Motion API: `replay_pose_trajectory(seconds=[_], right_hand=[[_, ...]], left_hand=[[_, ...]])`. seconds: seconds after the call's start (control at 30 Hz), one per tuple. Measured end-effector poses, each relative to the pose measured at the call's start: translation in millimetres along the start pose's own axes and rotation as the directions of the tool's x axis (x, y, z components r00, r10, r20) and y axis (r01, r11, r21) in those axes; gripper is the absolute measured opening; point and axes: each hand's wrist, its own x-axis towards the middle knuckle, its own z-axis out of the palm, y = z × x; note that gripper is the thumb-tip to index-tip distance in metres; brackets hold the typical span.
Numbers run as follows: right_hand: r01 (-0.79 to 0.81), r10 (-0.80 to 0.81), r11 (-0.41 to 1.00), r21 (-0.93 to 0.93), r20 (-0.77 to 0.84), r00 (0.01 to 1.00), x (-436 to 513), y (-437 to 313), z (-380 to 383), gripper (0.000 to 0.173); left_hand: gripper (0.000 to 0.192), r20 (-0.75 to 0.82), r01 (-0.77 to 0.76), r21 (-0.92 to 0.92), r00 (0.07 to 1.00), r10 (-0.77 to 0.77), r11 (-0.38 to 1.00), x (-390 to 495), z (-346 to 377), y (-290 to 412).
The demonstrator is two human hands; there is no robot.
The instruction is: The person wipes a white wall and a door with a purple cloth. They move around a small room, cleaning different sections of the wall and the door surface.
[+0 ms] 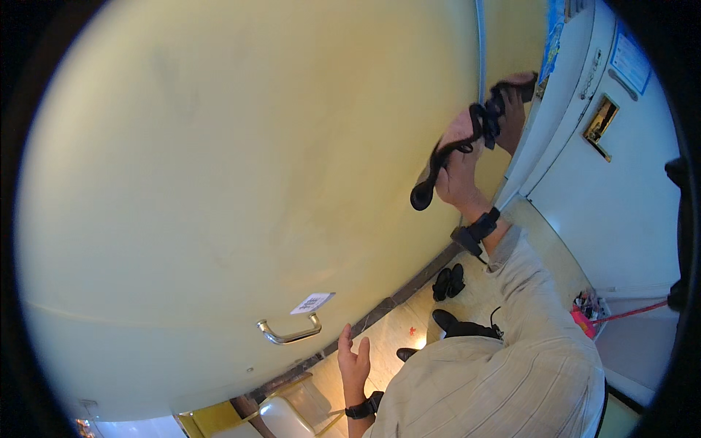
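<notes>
My left hand (353, 361) is held low before a pale yellow wall or panel (246, 164), thumb and fingers apart, holding nothing; a dark band is round its wrist. Up and left of it is a chrome pull handle (290, 335), below a white sticker (312, 303) with a printed code. My right hand (463, 172) reaches up beside a vertical blue-grey edge strip (481, 49), gripping a pink and black item with dark straps (461, 128); its exact kind is unclear. Past the strip, a darker hand and similar item (509, 115) look like a reflection.
On the right is a white door (613, 208) with a brass handle (601, 123) and door chain. Black shoes (448, 282) stand on the floor near my feet. A basket (599, 306) holding small things lies lower right. A pale chair (285, 416) is at the bottom.
</notes>
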Motion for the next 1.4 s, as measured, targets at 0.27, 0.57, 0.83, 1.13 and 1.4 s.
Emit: replay_pose_trajectory(seconds=[0.27, 0.57, 0.83, 1.13, 1.4], right_hand=[[-0.779, 0.783, 0.535, 0.327, 0.156, 0.603, -186, -46, 72, 0.074], [-0.452, 0.431, -0.862, 0.231, 0.802, -0.413, -188, -187, 91, 0.049], [-0.383, 0.21, -0.916, 0.123, 0.958, -0.194, -92, -244, 30, 0.052], [-0.694, 0.706, -0.372, 0.616, 0.673, 0.219, -13, -163, -24, 0.042], [-0.466, 0.498, 0.85, 0.245, -0.085, 0.863, -6, -96, -2, 0.065]], left_hand=[[0.063, -0.006, 0.05, -0.067, 0.999, -0.05, 0.997, -13, -10, -13], [0.061, 0.011, 0.073, -0.047, 0.997, -0.073, 0.996, -28, -32, -28], [0.06, 0.009, 0.049, -0.063, 0.999, -0.049, 0.997, -35, -40, -38], [0.058, 0.0, 0.081, -0.086, 0.997, -0.081, 0.993, -45, -45, -45], [0.055, -0.019, 0.095, -0.069, 0.995, -0.097, 0.993, -59, -47, -51]])
